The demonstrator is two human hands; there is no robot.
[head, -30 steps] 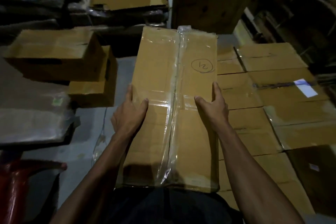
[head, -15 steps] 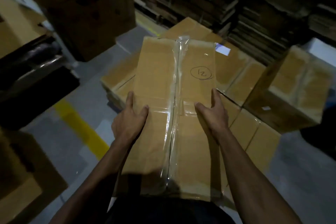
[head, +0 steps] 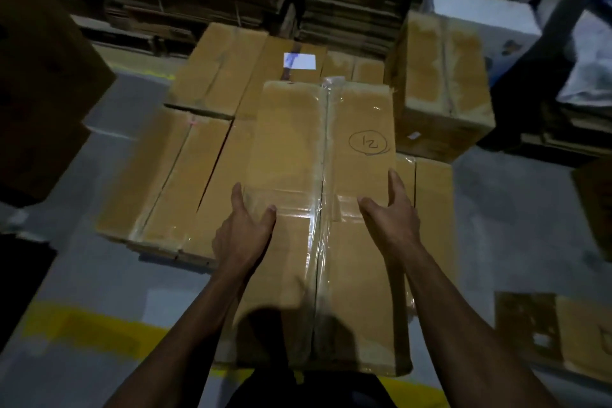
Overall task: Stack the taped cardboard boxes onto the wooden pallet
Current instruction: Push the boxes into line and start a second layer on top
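Taped box (head: 326, 209) between hands, left (head: 243, 235) and right (head: 394, 219), thumbs on top.

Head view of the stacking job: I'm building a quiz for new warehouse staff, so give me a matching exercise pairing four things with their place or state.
Things:
1. carried box
2. white label
3. yellow stripe
4. upper box

Places or states:
a. painted on the floor
b. stuck on a far box of the bottom layer
c. gripped by both hands, marked 12
d. standing on the layer, at right

Pairs: 1-c, 2-b, 3-a, 4-d
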